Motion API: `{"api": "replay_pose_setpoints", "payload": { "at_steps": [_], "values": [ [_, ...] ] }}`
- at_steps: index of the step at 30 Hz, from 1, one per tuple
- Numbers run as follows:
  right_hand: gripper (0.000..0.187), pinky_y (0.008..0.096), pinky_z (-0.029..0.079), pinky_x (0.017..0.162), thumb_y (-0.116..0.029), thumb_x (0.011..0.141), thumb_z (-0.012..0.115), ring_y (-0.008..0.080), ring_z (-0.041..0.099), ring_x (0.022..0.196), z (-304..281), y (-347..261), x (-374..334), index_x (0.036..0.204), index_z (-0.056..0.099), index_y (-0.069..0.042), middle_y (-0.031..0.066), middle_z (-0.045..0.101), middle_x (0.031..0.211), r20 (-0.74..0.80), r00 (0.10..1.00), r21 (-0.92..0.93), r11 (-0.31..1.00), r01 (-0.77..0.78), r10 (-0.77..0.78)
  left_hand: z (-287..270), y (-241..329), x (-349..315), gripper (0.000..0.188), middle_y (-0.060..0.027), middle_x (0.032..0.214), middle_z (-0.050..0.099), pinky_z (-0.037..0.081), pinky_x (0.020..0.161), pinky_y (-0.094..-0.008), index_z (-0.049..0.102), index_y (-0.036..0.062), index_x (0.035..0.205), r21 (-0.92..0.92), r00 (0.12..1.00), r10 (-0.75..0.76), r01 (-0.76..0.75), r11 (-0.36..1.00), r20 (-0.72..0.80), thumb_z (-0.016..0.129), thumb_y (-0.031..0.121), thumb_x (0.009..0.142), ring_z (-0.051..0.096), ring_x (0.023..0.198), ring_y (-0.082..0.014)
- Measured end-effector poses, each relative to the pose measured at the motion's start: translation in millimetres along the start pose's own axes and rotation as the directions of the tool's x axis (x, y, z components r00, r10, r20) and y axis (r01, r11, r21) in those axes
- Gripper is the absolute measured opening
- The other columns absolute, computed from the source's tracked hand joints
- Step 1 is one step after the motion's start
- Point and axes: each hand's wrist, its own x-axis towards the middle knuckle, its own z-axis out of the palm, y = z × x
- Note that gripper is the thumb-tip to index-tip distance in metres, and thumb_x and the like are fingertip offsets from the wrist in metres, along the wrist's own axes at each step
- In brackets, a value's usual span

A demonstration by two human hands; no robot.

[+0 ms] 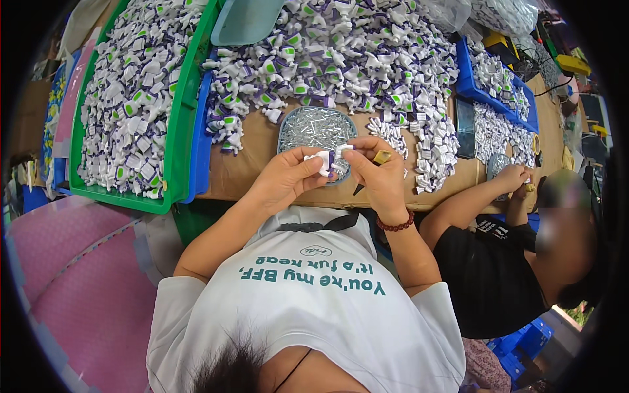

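Left hand (288, 182) and right hand (383, 180) both grasping — fingertips pinch a white-and-purple toy (325, 164) between them, just above a tray (281, 135) of small metal pins on the desk (254, 160); right hand also has a gold-ended tool (382, 156) tucked in it. Writing: teal lettering plus small emblem on white shirt (308, 327), upside down here — white print on neighbour's black shirt (488, 281), too small to tell.
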Motion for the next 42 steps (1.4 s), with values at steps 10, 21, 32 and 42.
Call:
{"api": "replay_pose_setpoints", "payload": {
  "at_steps": [10,21,32,42],
  "values": [
    [0.010,0.0175,0.042,0.059,-0.004,0.082,0.067,0.0030,0.053,0.066,-1.4,-0.4,-4.2,0.090,0.063,0.000,0.0003,0.062,0.076,0.072,0.993,-0.147,0.984,0.098,-0.088,1.5,-3.7,-0.3,0.020,-0.0111,0.099,0.062,0.055,0.076,-0.0244,0.055,-0.0023,0.106,0.013,0.995,0.071,-0.070,0.997,-0.067,0.058,0.008,0.089,0.065,0.087,-0.0199],
    [0.009,0.0193,0.043,0.061,-0.003,0.081,0.067,0.0043,0.054,0.070,-9.8,6.1,-10.7,0.088,0.063,0.001,0.0011,0.062,0.078,0.166,0.979,-0.216,0.964,0.154,-0.119,2.1,0.8,-3.5,0.020,-0.0112,0.098,0.063,0.056,0.071,-0.0235,0.056,-0.0006,0.107,0.027,0.999,0.026,-0.025,0.999,-0.035,0.057,0.011,0.090,0.066,0.084,-0.0192],
    [0.005,0.0241,0.044,0.057,-0.002,0.079,0.067,0.0089,0.055,0.062,-11.4,-2.4,-8.5,0.082,0.065,0.000,0.0057,0.064,0.070,0.205,0.960,-0.480,0.836,0.267,-0.189,11.8,-8.2,-5.8,0.018,-0.0056,0.092,0.064,0.049,0.072,-0.0218,0.061,-0.0006,0.100,0.618,0.923,0.377,-0.343,0.708,0.080,0.066,0.006,0.084,0.059,0.081,-0.0089],
    [0.007,0.0254,0.045,0.057,-0.004,0.078,0.068,0.0117,0.058,0.061,-5.1,0.3,-7.2,0.082,0.065,0.001,0.0083,0.065,0.070,0.203,0.953,-0.568,0.765,0.303,-0.226,-4.8,-17.4,-0.8,0.019,-0.0043,0.088,0.063,0.045,0.067,-0.0222,0.061,0.0006,0.101,0.791,0.888,0.442,-0.359,0.495,0.127,0.066,0.007,0.083,0.056,0.076,-0.0078]
  ]
}}
